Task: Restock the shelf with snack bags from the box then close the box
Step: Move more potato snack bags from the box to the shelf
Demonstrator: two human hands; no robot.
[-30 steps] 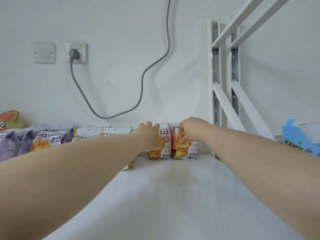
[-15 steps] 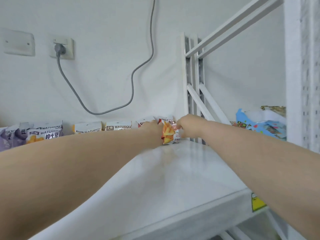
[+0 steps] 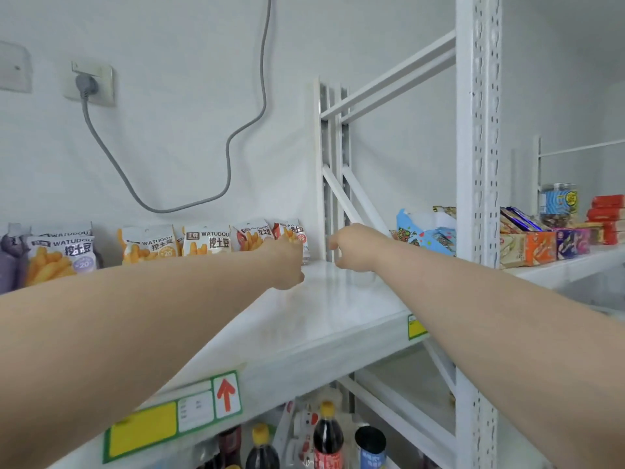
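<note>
Snack bags stand in a row along the back of the white shelf board point(image 3: 338, 299). The two rightmost are red-orange bags point(image 3: 293, 230) point(image 3: 252, 235); left of them stand white-and-orange bags point(image 3: 206, 240) point(image 3: 148, 243) point(image 3: 61, 257). My left hand point(image 3: 287, 262) is in front of the rightmost bag's lower left corner, back of the hand toward me, fingers hidden. My right hand point(image 3: 351, 248) hovers just right of that bag, near the rear upright, fingers loosely curled around nothing. The box is out of view.
A white front upright post point(image 3: 477, 164) stands to the right. The neighbouring shelf holds a blue bag point(image 3: 422, 231), snack boxes point(image 3: 541, 247) and a jar point(image 3: 558, 201). Bottles point(image 3: 328, 434) stand on the level below. A grey cable point(image 3: 230, 147) hangs on the wall.
The view has pulled back and down from the shelf. My right hand has let go of the rightmost bag and moved right of it; the bags now stand against the wall.
</note>
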